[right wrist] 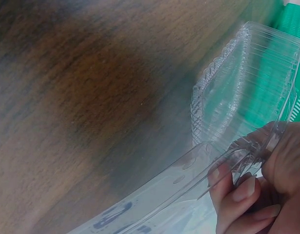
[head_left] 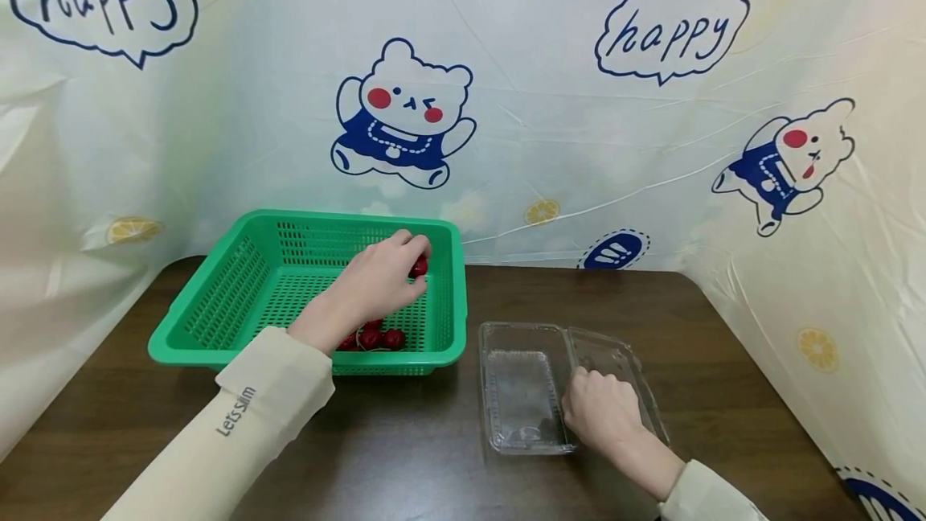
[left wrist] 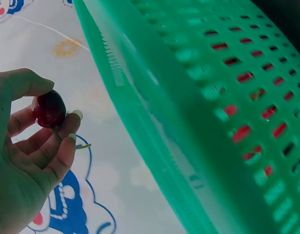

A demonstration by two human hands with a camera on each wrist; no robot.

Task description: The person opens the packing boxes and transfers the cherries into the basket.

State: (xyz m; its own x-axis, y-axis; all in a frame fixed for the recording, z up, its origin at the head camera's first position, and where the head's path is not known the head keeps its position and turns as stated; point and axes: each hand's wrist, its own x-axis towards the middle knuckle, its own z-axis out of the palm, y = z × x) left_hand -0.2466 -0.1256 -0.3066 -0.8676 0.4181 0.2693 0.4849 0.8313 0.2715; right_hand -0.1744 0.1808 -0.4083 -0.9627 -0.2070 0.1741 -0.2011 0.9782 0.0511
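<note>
A dark red cherry point(left wrist: 50, 109) with a green stem is pinched between the thumb and fingers of my left hand point(head_left: 383, 276). In the head view this hand is above the right part of a green plastic basket point(head_left: 460, 296). Several more cherries point(head_left: 370, 338) lie on the basket floor near its front, partly hidden by my left wrist. My right hand point(head_left: 604, 412) grips the hinge side of a clear plastic clamshell box point(head_left: 517, 384), fingers curled round the edge in the right wrist view. The box's lid point(head_left: 604, 352) is folded open to the right.
Both containers stand on a dark brown wooden table point(head_left: 405, 441), the box to the right of the basket. A pale printed curtain point(head_left: 535, 143) with cartoon bears hangs behind the table and along its sides.
</note>
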